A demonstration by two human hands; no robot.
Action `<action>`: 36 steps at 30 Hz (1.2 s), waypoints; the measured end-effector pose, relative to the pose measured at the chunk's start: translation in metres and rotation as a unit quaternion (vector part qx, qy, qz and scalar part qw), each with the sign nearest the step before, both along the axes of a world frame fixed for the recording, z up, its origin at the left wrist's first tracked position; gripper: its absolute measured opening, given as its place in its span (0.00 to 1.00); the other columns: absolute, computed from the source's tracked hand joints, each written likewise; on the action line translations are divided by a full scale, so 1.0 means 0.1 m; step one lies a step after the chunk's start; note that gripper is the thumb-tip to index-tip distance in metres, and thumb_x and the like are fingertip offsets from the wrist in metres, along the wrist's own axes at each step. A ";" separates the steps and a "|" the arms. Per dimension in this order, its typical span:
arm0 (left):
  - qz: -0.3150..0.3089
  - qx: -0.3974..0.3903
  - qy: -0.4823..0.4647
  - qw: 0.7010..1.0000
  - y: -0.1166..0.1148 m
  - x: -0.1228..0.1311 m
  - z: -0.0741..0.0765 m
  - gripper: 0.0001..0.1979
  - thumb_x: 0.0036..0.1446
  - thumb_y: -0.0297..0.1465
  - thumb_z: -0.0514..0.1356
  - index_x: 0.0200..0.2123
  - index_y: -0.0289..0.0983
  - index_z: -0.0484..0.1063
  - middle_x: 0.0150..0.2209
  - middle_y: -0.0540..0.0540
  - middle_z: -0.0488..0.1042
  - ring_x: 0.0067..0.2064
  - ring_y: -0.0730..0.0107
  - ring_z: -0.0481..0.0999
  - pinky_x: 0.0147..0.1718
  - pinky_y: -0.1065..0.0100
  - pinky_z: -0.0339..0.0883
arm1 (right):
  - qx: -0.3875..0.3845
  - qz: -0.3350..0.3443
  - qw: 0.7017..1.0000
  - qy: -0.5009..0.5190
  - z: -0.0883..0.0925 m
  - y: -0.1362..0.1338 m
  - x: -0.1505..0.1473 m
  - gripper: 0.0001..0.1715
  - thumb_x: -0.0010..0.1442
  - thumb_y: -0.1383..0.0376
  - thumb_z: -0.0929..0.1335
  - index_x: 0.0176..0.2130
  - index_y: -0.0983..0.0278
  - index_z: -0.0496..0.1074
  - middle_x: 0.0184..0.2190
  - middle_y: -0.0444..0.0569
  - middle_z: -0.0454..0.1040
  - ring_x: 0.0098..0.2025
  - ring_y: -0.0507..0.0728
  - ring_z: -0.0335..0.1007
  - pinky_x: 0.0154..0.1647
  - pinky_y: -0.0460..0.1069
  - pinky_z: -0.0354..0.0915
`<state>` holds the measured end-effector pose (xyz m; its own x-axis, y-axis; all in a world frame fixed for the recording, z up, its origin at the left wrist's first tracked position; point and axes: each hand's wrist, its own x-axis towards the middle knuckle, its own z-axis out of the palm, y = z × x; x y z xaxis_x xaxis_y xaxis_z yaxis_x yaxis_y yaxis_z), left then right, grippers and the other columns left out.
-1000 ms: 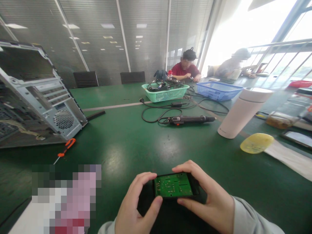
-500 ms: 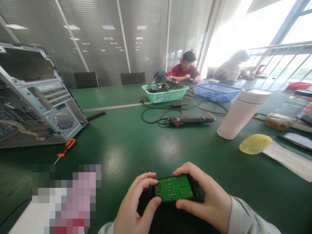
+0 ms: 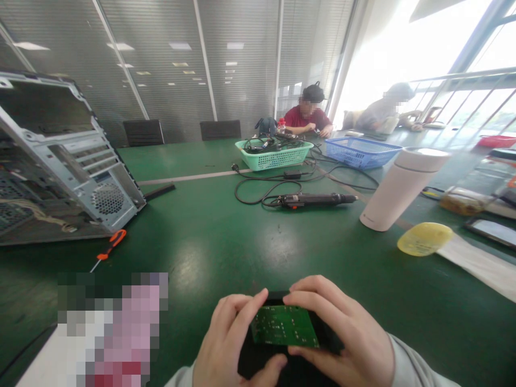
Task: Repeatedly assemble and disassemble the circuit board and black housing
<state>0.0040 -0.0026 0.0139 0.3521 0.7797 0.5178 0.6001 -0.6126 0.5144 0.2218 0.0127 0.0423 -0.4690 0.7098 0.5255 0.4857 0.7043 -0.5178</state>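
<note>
A small green circuit board (image 3: 284,326) seated in a black housing (image 3: 278,296) is held low at the bottom middle of the view, just above the green table (image 3: 226,242). My left hand (image 3: 229,344) grips its left side, fingers curled over the top edge and thumb underneath. My right hand (image 3: 346,338) wraps the right side, with fingers bent over the board's upper edge. The lower part of the black housing is hidden by my hands.
An open grey computer case (image 3: 60,161) lies at the left, with an orange-handled screwdriver (image 3: 109,248) beside it. Ahead lie a black electric screwdriver (image 3: 318,200) with cables, a teal basket (image 3: 274,153) and a blue basket (image 3: 360,150). A white flask (image 3: 399,188) and a yellow disc (image 3: 423,239) sit at the right. Two people sit at the far end.
Both hands have drawn the board lower and nearer to me. My fingers have closed further over its top edge, and the board has tilted slightly.
</note>
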 end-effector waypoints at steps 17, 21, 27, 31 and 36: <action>0.074 -0.263 -0.390 0.879 -0.11 0.17 0.04 0.23 0.56 0.52 0.61 0.44 0.44 0.80 0.43 0.44 0.82 0.47 0.49 0.79 0.47 0.57 0.73 | -0.160 -0.151 0.975 0.008 -0.04 0.14 0.14 0.32 0.54 0.63 0.70 0.58 0.57 0.63 0.44 0.48 0.72 0.46 0.57 0.71 0.49 0.54 0.69; 0.177 -0.380 -0.445 0.791 0.00 0.01 -0.21 0.20 0.50 0.47 0.68 0.42 0.43 0.82 0.43 0.44 0.84 0.52 0.45 0.77 0.50 0.53 0.72 | -0.158 -0.167 0.973 0.008 -0.08 0.15 0.16 0.26 0.57 0.57 0.68 0.55 0.57 0.66 0.44 0.49 0.73 0.46 0.58 0.72 0.46 0.54 0.69; 0.074 -0.460 -0.441 0.767 0.16 -0.15 -0.31 0.28 0.56 0.52 0.60 0.43 0.33 0.81 0.28 0.42 0.83 0.33 0.54 0.80 0.38 0.56 0.74 | -0.225 -0.233 0.946 0.002 -0.16 0.22 0.20 0.28 0.61 0.43 0.61 0.45 0.59 0.73 0.28 0.46 0.71 0.31 0.58 0.70 0.33 0.53 0.65; 0.056 -0.476 -0.463 0.745 0.14 -0.11 -0.23 0.34 0.55 0.55 0.59 0.44 0.29 0.81 0.27 0.42 0.81 0.32 0.58 0.78 0.36 0.61 0.71 | -0.308 -0.208 0.923 0.104 -0.09 0.27 0.24 0.31 0.60 0.40 0.60 0.39 0.61 0.75 0.30 0.48 0.73 0.33 0.59 0.69 0.35 0.53 0.63; 0.073 -0.476 -0.484 0.731 0.12 -0.07 -0.18 0.32 0.52 0.55 0.62 0.42 0.30 0.81 0.25 0.43 0.80 0.29 0.61 0.75 0.32 0.63 0.69 | -0.431 -0.146 0.875 0.166 -0.06 0.29 0.29 0.33 0.59 0.37 0.61 0.36 0.61 0.76 0.30 0.50 0.75 0.37 0.60 0.72 0.38 0.53 0.69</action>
<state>-0.0034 0.0096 -0.0037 0.0577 0.9414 -0.3324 -0.3034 0.3338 0.8925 0.2509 0.0414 0.0366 -0.1243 0.9736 -0.1915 0.3008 -0.1469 -0.9423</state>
